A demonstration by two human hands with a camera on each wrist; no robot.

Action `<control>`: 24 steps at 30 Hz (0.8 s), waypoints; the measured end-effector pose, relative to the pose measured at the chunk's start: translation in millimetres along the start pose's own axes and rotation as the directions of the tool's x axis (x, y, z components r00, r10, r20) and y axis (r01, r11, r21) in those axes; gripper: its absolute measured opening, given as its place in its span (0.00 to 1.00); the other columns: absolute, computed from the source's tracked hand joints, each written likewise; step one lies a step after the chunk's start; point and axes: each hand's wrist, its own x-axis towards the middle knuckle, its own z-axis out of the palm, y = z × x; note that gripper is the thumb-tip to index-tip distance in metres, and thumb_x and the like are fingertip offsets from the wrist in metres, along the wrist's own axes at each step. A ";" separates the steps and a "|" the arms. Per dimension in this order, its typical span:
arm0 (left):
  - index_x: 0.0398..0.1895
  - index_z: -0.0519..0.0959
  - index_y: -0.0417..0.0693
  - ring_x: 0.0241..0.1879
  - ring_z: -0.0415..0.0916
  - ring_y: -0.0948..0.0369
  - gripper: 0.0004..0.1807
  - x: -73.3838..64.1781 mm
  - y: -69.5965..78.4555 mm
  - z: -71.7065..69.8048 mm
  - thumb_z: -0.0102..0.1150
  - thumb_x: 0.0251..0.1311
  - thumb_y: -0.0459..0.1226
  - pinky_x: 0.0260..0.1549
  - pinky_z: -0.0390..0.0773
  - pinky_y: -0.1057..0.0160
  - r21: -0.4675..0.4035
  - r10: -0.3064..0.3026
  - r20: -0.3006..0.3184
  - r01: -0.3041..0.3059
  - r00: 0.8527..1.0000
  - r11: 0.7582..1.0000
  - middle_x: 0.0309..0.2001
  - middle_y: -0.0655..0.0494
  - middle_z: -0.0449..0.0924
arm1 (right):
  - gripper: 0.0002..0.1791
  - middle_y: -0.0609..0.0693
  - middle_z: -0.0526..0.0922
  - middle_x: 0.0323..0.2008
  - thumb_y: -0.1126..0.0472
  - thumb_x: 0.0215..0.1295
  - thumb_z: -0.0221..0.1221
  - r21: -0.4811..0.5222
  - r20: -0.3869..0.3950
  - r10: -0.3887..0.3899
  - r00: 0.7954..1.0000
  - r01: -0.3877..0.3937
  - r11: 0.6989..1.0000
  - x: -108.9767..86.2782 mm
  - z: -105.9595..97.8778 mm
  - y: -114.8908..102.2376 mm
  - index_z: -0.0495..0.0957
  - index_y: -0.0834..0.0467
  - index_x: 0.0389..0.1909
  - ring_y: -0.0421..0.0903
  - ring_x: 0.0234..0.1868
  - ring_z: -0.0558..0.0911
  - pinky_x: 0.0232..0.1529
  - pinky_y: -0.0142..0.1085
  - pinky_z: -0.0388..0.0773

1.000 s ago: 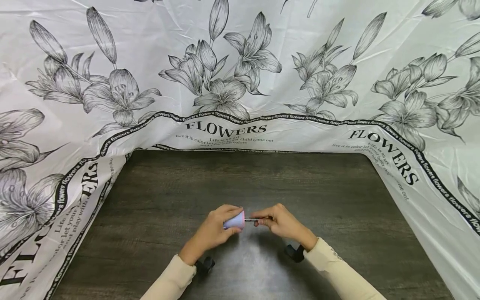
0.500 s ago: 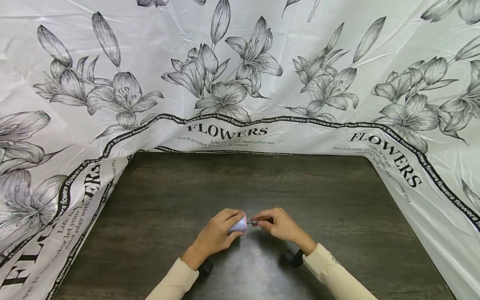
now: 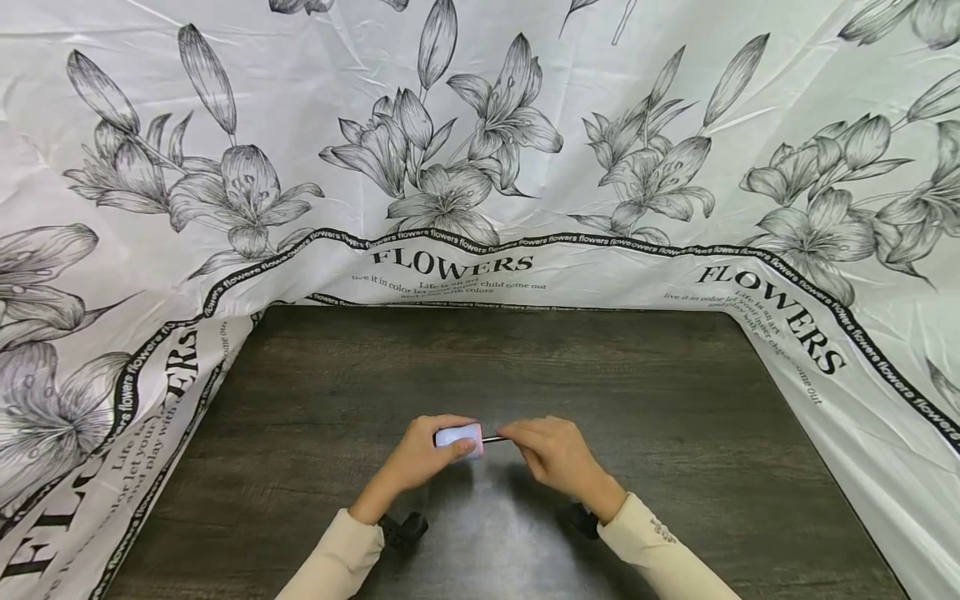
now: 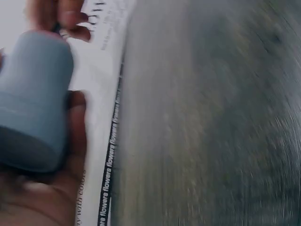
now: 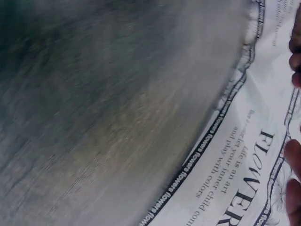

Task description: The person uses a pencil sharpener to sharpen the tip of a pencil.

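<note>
In the head view my left hand (image 3: 423, 454) grips a small lavender cylinder (image 3: 455, 435) with a pink rim, thumb across its near side. The cylinder lies roughly sideways above the table, its pink end towards the right. A thin dark metallic rod (image 3: 495, 438) sticks out of that end. My right hand (image 3: 558, 454) pinches the rod's outer end, its fingers bent over it and hiding what lies beyond. Blurred in the left wrist view, the cylinder (image 4: 35, 101) looks grey-blue. Only a few right fingertips (image 5: 294, 157) show at the edge of the right wrist view.
A dark wood-grain table (image 3: 510, 358) spreads beneath both hands. White cloth (image 3: 600, 275) printed with flowers and lettering hangs around its back and sides. A black wrist device (image 3: 405, 529) sits under the left wrist, another (image 3: 585, 521) under the right.
The left hand has shifted slightly left with the cylinder, whose side shows more. The right hand has turned, its fingers now further over the rod. More of the rod shows than half a second ago.
</note>
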 end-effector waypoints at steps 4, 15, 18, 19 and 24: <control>0.50 0.79 0.29 0.28 0.75 0.67 0.21 0.6 0.4 -6.7 0.57 0.65 0.41 0.27 0.76 0.68 -0.163 -0.096 0.115 0.114 0.989 0.980 0.38 0.41 0.83 | 0.18 0.45 0.87 0.38 0.59 0.76 0.44 -0.101 -0.033 -0.083 0.996 0.079 0.992 -0.9 1.1 -0.9 0.84 0.56 0.44 0.39 0.34 0.85 0.27 0.28 0.73; 0.51 0.76 0.25 0.27 0.78 0.63 0.23 2.9 -0.1 -11.0 0.57 0.65 0.41 0.28 0.78 0.65 -0.314 -0.200 0.289 0.290 0.936 0.904 0.34 0.48 0.83 | 0.16 0.47 0.87 0.35 0.59 0.74 0.47 -0.051 0.002 -0.112 0.994 0.111 0.992 -3.9 -1.3 -3.9 0.85 0.58 0.42 0.38 0.30 0.85 0.28 0.25 0.78; 0.53 0.77 0.29 0.29 0.76 0.64 0.23 2.7 7.3 -9.4 0.62 0.61 0.39 0.28 0.77 0.67 -0.179 -0.169 0.217 0.209 0.961 0.961 0.40 0.41 0.83 | 0.10 0.49 0.87 0.34 0.63 0.69 0.55 0.131 0.068 0.013 0.998 -0.022 0.991 -6.7 -0.2 -6.1 0.84 0.61 0.42 0.35 0.25 0.83 0.26 0.21 0.76; 0.54 0.77 0.32 0.29 0.75 0.64 0.24 2.4 8.6 -9.5 0.64 0.60 0.40 0.28 0.77 0.67 -0.124 -0.145 0.198 0.171 0.969 0.977 0.42 0.41 0.82 | 0.10 0.51 0.87 0.34 0.64 0.67 0.57 0.197 0.104 0.064 0.993 -0.084 0.977 -6.7 -0.3 -7.0 0.84 0.62 0.43 0.33 0.24 0.82 0.25 0.19 0.74; 0.54 0.78 0.38 0.36 0.78 0.61 0.27 -1.0 10.4 -6.7 0.70 0.51 0.41 0.33 0.79 0.66 0.183 0.108 0.100 -0.125 0.989 0.975 0.49 0.46 0.81 | 0.12 0.54 0.88 0.29 0.65 0.64 0.59 0.431 0.394 0.324 0.860 -0.484 0.762 2.3 -6.7 -8.0 0.83 0.65 0.46 0.24 0.11 0.61 0.13 0.19 0.61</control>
